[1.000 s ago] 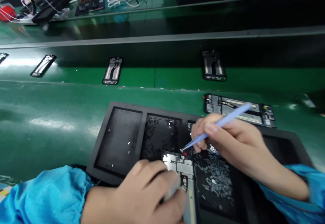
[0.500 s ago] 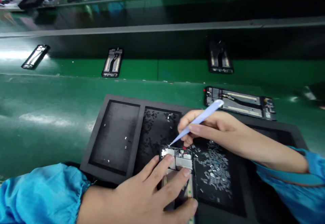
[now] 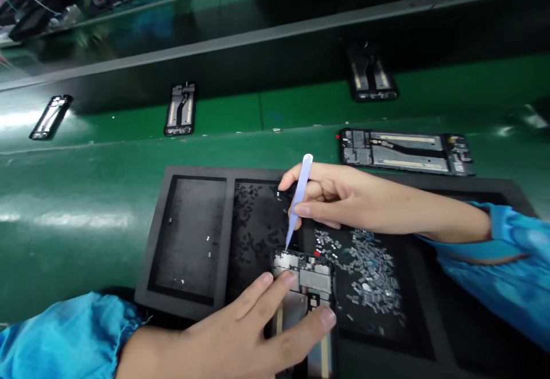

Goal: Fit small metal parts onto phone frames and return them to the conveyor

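**pale blue plastic tweezers (image 3: 299, 201) reach the top edge of a black phone frame (image 3: 315, 278)**

the right hand (image 3: 344, 195) is mostly closed, pinching the tweezers between thumb and fingers, with the narrow tip pointing down at the frame's upper edge. the left hand (image 3: 240, 333) is half open, its fingers spread across the lower part of the frame and resting on it, with no firm grip visible. blue satin sleeves (image 3: 64, 339) cover both forearms.

the frame, with its bare metal plate, lies face up on a black foam tray (image 3: 180, 304), across the divider between two compartments. a small red mark (image 3: 317, 253) sits just above it. the compartment to the right holds a scatter of small silver pieces (image 3: 365, 270), and the middle one holds many dark pieces (image 3: 253, 224). the left one has only a few pale specks (image 3: 184, 235).

a second black phone frame (image 3: 406, 152) lies just past the tray on a glossy green bench mat (image 3: 86, 155), with three more frames (image 3: 179, 109) farther up.
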Demonstrator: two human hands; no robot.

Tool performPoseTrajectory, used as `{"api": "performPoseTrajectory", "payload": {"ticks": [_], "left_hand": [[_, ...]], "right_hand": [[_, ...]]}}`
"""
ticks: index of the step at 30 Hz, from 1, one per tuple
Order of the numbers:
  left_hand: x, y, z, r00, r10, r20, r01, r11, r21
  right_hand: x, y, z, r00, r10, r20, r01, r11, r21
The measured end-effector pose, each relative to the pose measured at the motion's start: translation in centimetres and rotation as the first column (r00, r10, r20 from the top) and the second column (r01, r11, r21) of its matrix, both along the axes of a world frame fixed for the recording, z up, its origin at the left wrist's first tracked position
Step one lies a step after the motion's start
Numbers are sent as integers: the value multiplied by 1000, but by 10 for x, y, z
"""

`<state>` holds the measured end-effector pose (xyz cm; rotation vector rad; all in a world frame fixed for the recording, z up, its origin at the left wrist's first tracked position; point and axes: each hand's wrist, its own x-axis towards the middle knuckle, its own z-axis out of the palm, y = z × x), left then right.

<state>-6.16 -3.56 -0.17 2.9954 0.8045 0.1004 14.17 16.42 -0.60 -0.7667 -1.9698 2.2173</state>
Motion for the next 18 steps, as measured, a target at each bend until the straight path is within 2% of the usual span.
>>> {"api": "performPoseTrajectory", "payload": {"ticks": [6,13,18], "left_hand": [[0,2,-3,999,-39,17,39,999,-25],[-3,13,9,994,-103,-37,102,994,-42],[-5,19,19,985,-139,-102,139,990,-5]], "right_hand": [[-4,2,7,1000,5,23,-5,1000,15],[1,-2,9,990,-80,117,79,997,15],[3,-12,17,978,-175,110,155,974,168]]}}
